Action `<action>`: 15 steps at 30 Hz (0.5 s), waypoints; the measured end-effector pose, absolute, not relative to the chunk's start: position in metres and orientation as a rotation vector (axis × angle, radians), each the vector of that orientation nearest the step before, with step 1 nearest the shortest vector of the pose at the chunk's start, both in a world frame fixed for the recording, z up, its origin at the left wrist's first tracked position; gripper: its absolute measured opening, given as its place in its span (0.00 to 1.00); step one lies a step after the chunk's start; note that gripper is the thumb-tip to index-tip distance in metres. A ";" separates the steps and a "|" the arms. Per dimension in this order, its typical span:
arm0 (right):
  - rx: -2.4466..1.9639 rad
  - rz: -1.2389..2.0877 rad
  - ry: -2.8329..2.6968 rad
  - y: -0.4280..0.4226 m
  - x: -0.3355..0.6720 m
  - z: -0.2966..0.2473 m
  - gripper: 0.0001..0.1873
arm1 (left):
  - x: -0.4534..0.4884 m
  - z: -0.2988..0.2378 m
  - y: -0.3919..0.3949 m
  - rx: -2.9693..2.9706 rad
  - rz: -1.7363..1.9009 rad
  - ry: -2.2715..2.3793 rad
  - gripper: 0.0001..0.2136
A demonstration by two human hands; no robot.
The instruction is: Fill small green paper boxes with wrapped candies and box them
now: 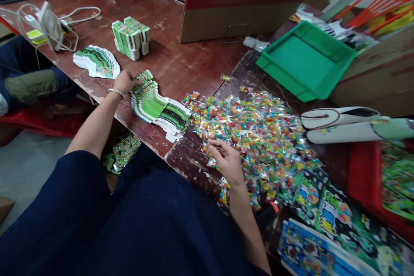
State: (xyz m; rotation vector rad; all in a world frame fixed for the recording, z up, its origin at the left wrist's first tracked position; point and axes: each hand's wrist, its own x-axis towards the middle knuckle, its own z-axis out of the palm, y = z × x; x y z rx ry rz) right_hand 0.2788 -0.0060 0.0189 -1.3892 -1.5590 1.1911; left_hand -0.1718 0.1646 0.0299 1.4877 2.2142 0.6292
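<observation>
My left hand [124, 83], with a bracelet at the wrist, has its fingers closed on the far end of a fanned row of flat green printed packets [152, 105]. The fingertips are partly hidden. My right hand [228, 161] is at the near left edge of a wide heap of small clear candy packets [258, 133] filled with colourful sweets. Its thumb and fingers come together at a candy packet [205, 150], though the grip itself is small in view. Left of my left hand lies a second fan of green packets [98, 61].
Bundled green packets [131, 36] stand behind. Further off are a large cardboard box [242, 8], a green tray [268, 58] and a small white fan [50, 26]. Printed bags [330, 211] and a red bin [365, 172] are at right. Green packets [123, 153] lie below the table edge.
</observation>
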 end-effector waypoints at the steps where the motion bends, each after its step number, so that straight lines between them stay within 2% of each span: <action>1: -1.387 1.198 -1.527 -0.004 0.278 0.018 0.17 | -0.170 0.034 0.159 1.464 0.716 2.251 0.12; 3: -1.357 1.203 -1.440 0.003 0.271 0.019 0.19 | -0.158 0.045 0.140 1.472 0.927 2.176 0.10; 5: -1.292 1.211 -1.354 0.010 0.259 0.022 0.23 | -0.132 0.057 0.111 1.570 1.034 1.881 0.09; 8: -1.177 1.304 -1.307 0.018 0.234 0.027 0.29 | -0.077 0.066 0.060 1.762 0.912 1.470 0.08; 11: -1.157 1.435 -1.255 0.019 0.214 0.027 0.23 | -0.029 0.059 0.018 1.940 0.918 1.269 0.06; 15: -1.274 1.442 -1.117 0.009 0.208 0.016 0.24 | 0.006 0.031 -0.008 2.216 0.963 1.186 0.17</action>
